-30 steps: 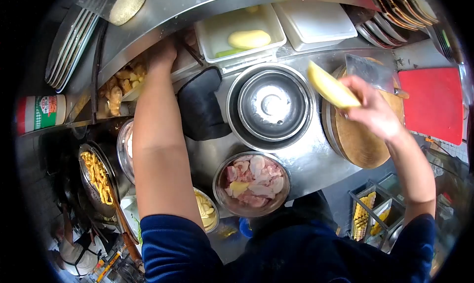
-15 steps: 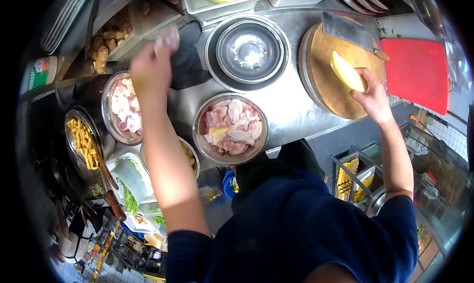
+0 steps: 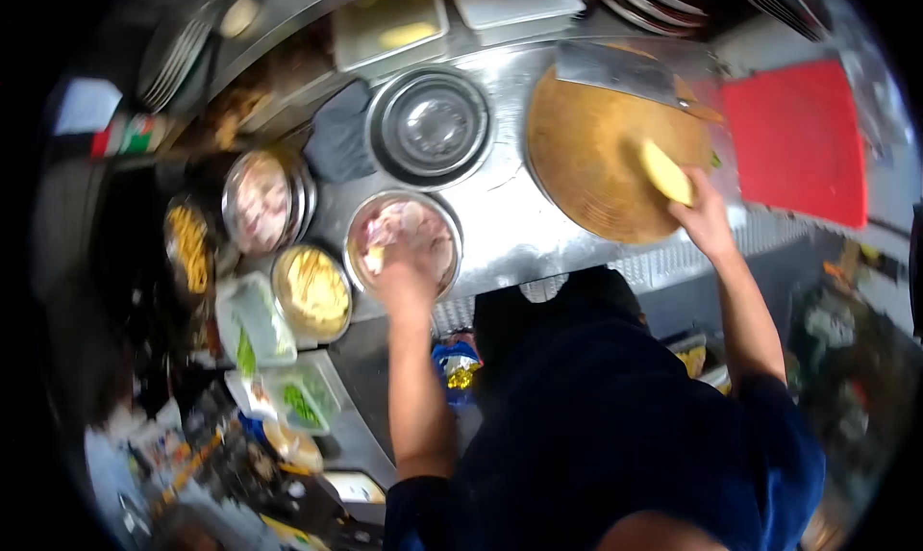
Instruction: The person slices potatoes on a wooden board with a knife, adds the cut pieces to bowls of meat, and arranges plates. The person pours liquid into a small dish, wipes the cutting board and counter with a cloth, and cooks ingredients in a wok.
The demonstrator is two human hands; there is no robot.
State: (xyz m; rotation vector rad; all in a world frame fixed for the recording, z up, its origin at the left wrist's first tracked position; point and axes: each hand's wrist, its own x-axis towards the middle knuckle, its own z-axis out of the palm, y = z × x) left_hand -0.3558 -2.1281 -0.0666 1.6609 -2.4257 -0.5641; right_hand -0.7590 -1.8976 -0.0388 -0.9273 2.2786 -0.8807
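My right hand holds a pale yellow peeled piece over the round wooden chopping board. A cleaver lies across the back of that board. My left hand is over the front of a metal bowl of raw meat pieces, blurred, its fingers too smeared to make out. Left of this bowl stands a bowl of sliced yellow food. Nested metal bowls stand behind the meat bowl.
A red cutting board lies at the right. White containers line the back. A second meat bowl, a dark cloth and a tray with greens are at the left. Plates are stacked at the back right.
My left hand has come from the back left down to the meat bowl. My right hand still holds the yellow piece over the board. The camera view has shifted.
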